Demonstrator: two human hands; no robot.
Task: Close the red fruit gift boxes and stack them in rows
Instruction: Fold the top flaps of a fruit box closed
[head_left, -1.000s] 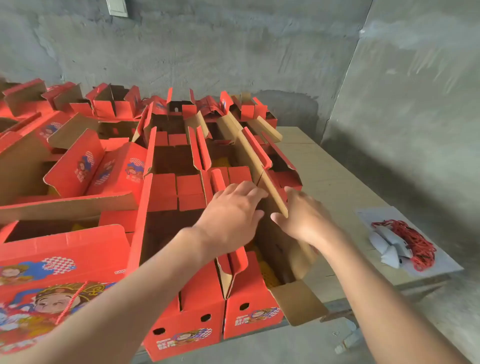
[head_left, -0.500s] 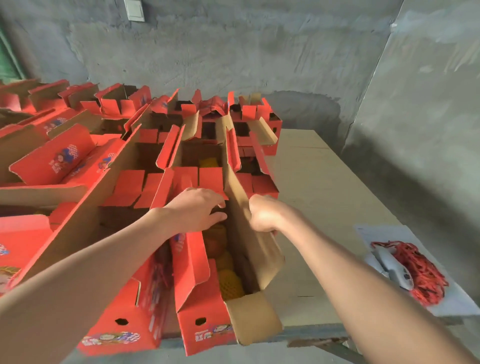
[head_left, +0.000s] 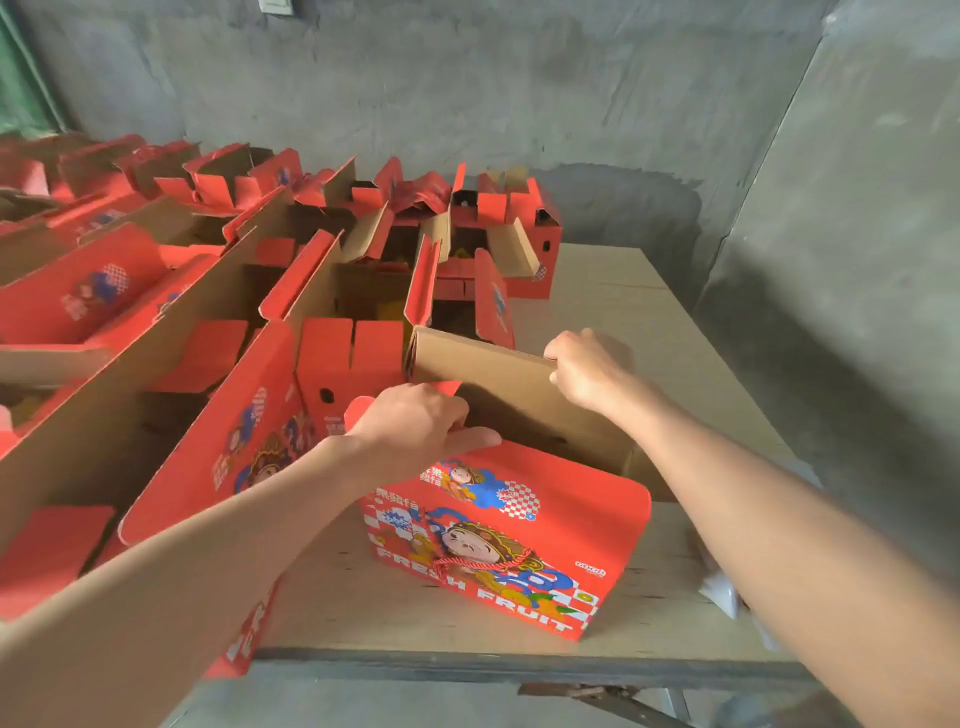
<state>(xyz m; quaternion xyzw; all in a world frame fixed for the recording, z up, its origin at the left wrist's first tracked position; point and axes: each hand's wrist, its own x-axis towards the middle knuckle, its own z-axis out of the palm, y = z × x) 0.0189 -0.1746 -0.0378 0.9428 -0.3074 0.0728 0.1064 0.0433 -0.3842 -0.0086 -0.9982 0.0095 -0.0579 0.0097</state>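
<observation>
At the left, open red gift boxes (head_left: 171, 332) are crowded in rows on the desk (head_left: 613, 291), flaps raised. Just right of them, one red fruit gift box (head_left: 519, 535) is stood apart near the desk's front edge, long axis running left to right, printed face toward the wearer. Its near top edge is gripped by the left hand (head_left: 415, 426), fingers (head_left: 452, 410) curled over it. The brown rear flap (head_left: 483, 379) is clamped at its right corner by the right hand (head_left: 587, 371). The opening lies between both hands. Half a second earlier this box was end-on within the row; it is now turned broadside and drawn clear.
</observation>
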